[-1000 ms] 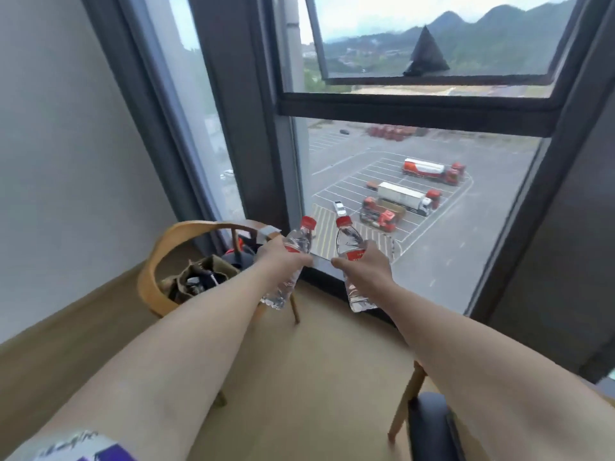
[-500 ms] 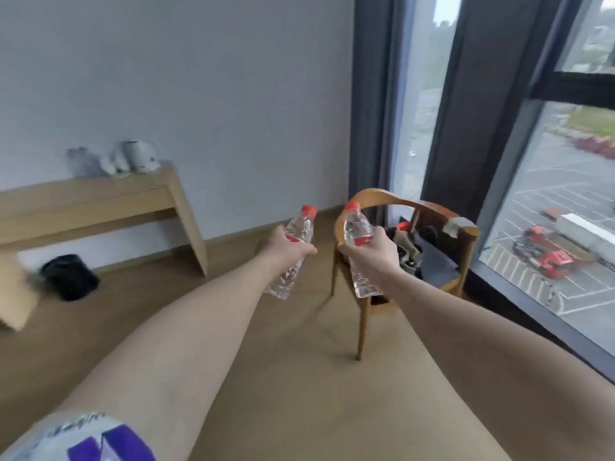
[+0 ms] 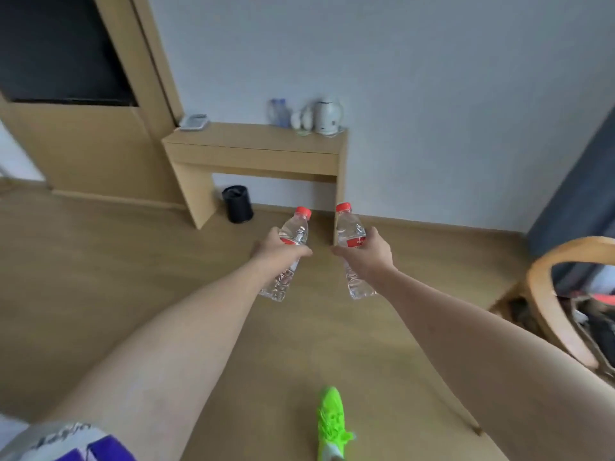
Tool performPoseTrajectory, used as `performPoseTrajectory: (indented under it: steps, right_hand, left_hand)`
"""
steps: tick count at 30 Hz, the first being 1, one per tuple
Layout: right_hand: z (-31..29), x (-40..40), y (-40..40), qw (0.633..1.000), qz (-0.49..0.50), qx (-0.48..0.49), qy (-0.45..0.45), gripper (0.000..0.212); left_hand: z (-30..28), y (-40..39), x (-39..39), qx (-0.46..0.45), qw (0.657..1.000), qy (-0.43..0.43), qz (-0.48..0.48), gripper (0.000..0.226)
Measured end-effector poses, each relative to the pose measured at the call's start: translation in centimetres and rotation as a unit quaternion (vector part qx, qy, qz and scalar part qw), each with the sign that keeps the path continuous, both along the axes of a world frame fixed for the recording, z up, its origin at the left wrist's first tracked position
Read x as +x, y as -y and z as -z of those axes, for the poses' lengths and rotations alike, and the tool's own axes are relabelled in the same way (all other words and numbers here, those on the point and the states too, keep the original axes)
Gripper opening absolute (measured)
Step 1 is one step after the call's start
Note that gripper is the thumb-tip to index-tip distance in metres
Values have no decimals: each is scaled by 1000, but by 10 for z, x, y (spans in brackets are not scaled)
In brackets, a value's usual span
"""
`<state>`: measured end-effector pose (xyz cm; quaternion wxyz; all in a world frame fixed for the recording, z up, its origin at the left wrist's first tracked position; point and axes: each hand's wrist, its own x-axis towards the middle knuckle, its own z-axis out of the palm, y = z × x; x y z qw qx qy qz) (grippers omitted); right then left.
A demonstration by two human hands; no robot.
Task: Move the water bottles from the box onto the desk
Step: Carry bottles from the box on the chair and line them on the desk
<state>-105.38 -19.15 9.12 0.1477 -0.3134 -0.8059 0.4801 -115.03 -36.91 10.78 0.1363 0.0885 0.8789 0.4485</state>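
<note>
While both arms reach forward, each hand carries one clear plastic water bottle with a red cap. Left bottle (image 3: 289,247) tilts, cap up and to the right; left hand (image 3: 278,249) wraps its middle at the red label. Right bottle (image 3: 352,247) stands closer to upright; right hand (image 3: 364,252) is curled round its label band too. Bottles sit near each other, not touching, held in mid-air above the wooden floor (image 3: 100,277).

Handling guess: look full, so moderately heavy; thin ribbed walls would dent if squeezed hard; smooth plastic, maybe a bit slippery. Mid-body grip at the label seems right; the neck under the cap would also work.

Desk (image 3: 256,144) is well apart, far centre, against the wall. On its top: a white kettle (image 3: 327,116) at the right end, blurry bottles (image 3: 279,111) beside it, small pale device (image 3: 194,122) at left. Black bin (image 3: 237,203) under the desk. Wooden chair (image 3: 545,294) at right edge. Green shoe (image 3: 331,424) near bottom. No box in view.
</note>
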Motion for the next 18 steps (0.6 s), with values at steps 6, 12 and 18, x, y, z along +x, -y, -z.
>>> performPoseTrajectory:
  steps: [6,12,18]
  right_hand:
    - [-6,-159,2,996,-83,15,-10,58]
    - [-31,-310,-2,991,-135,-5,-23,58]
    - [-22,-415,5,985,-172,1,-2,58]
  left_hand:
    - [-13,18,-133,24,997,0,-70,62]
    - [-39,25,-253,36,991,-11,-130,71]
    - [-29,29,-352,38,987,14,-157,72]
